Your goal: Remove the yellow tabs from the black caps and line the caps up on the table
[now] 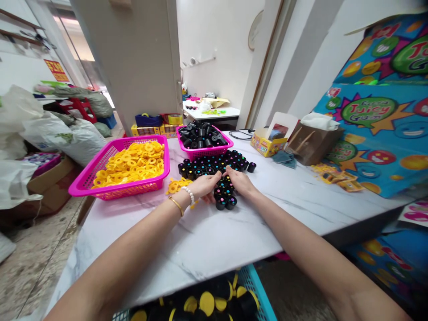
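Both my hands work close together among the black cylinders, which stand upright in a group with small coloured dots on top. My left hand, with a white bead bracelet and a gold bangle at the wrist, lies on the left of the group. Its fingers are curled and partly hidden under the thumb. From the right, my right hand reaches in with thumb and finger pressed together near the left thumb. Whatever either hand pinches is too small or covered to make out. Loose yellow rings lie beside my left hand.
A pink basket of yellow rings stands on the left of the marbled table. Behind the cylinders is a pink basket of black parts. Small boxes and blue cartons line the right. Below the edge sits a turquoise crate.
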Demonstrator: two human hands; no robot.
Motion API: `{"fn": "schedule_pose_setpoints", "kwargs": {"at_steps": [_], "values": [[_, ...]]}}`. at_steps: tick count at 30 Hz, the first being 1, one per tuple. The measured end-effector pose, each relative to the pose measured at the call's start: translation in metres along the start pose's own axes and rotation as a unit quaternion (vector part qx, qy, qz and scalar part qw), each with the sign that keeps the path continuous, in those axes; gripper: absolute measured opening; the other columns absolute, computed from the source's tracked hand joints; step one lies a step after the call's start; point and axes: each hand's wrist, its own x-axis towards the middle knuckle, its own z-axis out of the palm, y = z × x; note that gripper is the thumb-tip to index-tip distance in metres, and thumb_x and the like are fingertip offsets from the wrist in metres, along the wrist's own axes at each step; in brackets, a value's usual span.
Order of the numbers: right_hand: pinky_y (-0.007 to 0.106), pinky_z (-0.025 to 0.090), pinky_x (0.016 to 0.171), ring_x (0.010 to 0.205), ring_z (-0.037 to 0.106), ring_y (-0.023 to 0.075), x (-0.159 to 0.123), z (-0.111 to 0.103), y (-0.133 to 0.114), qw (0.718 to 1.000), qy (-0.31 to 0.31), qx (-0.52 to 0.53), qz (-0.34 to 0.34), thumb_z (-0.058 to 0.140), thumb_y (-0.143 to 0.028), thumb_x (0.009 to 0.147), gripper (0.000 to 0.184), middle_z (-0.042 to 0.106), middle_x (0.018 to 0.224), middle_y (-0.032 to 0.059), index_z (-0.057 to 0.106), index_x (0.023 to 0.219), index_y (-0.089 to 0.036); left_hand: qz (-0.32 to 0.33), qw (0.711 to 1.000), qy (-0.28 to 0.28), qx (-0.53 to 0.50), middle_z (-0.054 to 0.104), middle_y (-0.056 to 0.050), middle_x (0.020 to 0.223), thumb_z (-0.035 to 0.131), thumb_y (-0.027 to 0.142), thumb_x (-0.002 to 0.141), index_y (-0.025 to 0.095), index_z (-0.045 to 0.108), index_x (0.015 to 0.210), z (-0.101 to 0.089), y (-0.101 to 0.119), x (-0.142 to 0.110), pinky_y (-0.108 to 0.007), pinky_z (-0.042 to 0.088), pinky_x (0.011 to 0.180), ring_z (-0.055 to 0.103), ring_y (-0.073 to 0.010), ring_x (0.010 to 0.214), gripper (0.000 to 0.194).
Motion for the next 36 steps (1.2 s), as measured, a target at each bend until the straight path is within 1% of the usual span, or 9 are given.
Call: {"fn": "schedule_pose_setpoints", "kwargs": {"at_steps": [4, 8, 13, 19, 23, 26, 32, 34, 36], "values": [[0.030, 0.044, 0.066, 0.066, 0.062, 0.0200, 0.000, 0.001, 0.004, 1.000, 0.000, 0.017, 0.008, 0.025, -0.069, 0.088, 0.066, 0.066, 0.067, 0.0033, 0.071, 0.089, -0.022, 0.012, 1.000, 0.006, -0.021, 0.066, -0.012, 0.100, 0.035, 0.071, 0.082, 0.017, 0.051, 0.123, 0.004, -0.006, 0.001, -0.023, 0.043, 0.038, 0.062, -0.0151, 0.051, 0.070], [0.030, 0.044, 0.071, 0.082, 0.063, 0.0222, -0.013, 0.005, 0.003, 1.000, 0.005, -0.002, -0.027, 0.029, -0.065, 0.089, 0.059, 0.071, 0.083, 0.0040, 0.070, 0.088, -0.022, 0.010, 0.999, 0.003, -0.040, 0.066, -0.013, 0.102, 0.037, 0.071, 0.082, 0.017, 0.049, 0.124, 0.007, -0.009, -0.007, -0.024, 0.044, 0.039, 0.062, -0.0151, 0.051, 0.069], [0.029, 0.045, 0.074, 0.085, 0.063, 0.0220, -0.034, 0.010, -0.005, 0.996, -0.012, 0.014, -0.088, 0.029, -0.062, 0.091, 0.057, 0.071, 0.085, 0.0034, 0.069, 0.087, -0.021, 0.012, 0.998, 0.012, -0.060, 0.061, -0.013, 0.111, 0.041, 0.065, 0.085, 0.018, 0.049, 0.119, 0.010, -0.010, -0.031, -0.024, 0.048, 0.039, 0.064, -0.0149, 0.054, 0.059], [0.030, 0.046, 0.076, 0.085, 0.064, 0.0215, -0.043, 0.019, -0.012, 0.982, -0.088, 0.073, -0.148, 0.034, -0.058, 0.092, 0.054, 0.072, 0.087, 0.0036, 0.072, 0.088, -0.020, 0.002, 0.996, 0.020, -0.082, 0.055, -0.003, 0.084, 0.041, 0.054, 0.090, 0.020, 0.046, 0.108, 0.014, -0.018, -0.064, -0.026, 0.049, 0.036, 0.064, -0.0177, 0.051, 0.039], [0.030, 0.046, 0.082, 0.090, 0.065, 0.0203, -0.045, 0.022, -0.011, 0.962, -0.158, 0.145, -0.169, 0.033, -0.057, 0.093, 0.054, 0.072, 0.090, 0.0033, 0.073, 0.097, -0.021, -0.035, 0.995, 0.022, -0.095, 0.054, -0.002, 0.082, 0.039, 0.054, 0.090, 0.020, 0.045, 0.097, 0.015, -0.025, -0.085, -0.024, 0.048, 0.035, 0.064, -0.0169, 0.050, 0.036], [0.031, 0.045, 0.083, 0.089, 0.064, 0.0190, -0.047, 0.019, -0.012, 0.954, -0.171, 0.170, -0.176, 0.029, -0.059, 0.093, 0.058, 0.072, 0.094, 0.0039, 0.073, 0.101, -0.021, -0.044, 0.993, 0.019, -0.107, 0.053, -0.001, 0.082, 0.039, 0.051, 0.091, 0.018, 0.044, 0.091, 0.017, -0.030, -0.097, -0.024, 0.048, 0.036, 0.065, -0.0164, 0.051, 0.033], [0.027, 0.044, 0.062, 0.069, 0.059, 0.0158, -0.046, 0.013, -0.016, 0.960, -0.143, 0.204, -0.129, 0.023, -0.069, 0.088, 0.072, 0.070, 0.082, 0.0056, 0.075, 0.089, -0.018, -0.040, 0.994, 0.017, -0.102, 0.053, 0.001, 0.068, 0.036, 0.051, 0.091, 0.017, 0.045, 0.085, 0.020, -0.044, -0.096, -0.023, 0.045, 0.036, 0.060, -0.0140, 0.044, 0.036], [0.024, 0.040, 0.051, 0.062, 0.058, 0.0141, -0.044, 0.010, -0.014, 0.959, -0.127, 0.232, -0.105, 0.025, -0.071, 0.086, 0.074, 0.070, 0.078, 0.0065, 0.075, 0.087, -0.016, -0.017, 0.997, 0.051, -0.055, 0.055, 0.001, 0.068, 0.035, 0.052, 0.091, 0.016, 0.051, 0.095, 0.016, -0.048, -0.095, -0.022, 0.041, 0.034, 0.056, -0.0117, 0.039, 0.040], [0.022, 0.034, 0.044, 0.060, 0.057, 0.0133, -0.040, 0.006, -0.011, 0.953, -0.106, 0.269, -0.091, 0.028, -0.072, 0.085, 0.073, 0.071, 0.079, 0.0084, 0.074, 0.085, -0.015, 0.039, 0.991, 0.121, 0.040, 0.059, 0.000, 0.069, 0.038, 0.051, 0.090, 0.017, 0.055, 0.109, 0.008, -0.051, -0.098, -0.022, 0.042, 0.039, 0.055, -0.0108, 0.042, 0.042]]}}
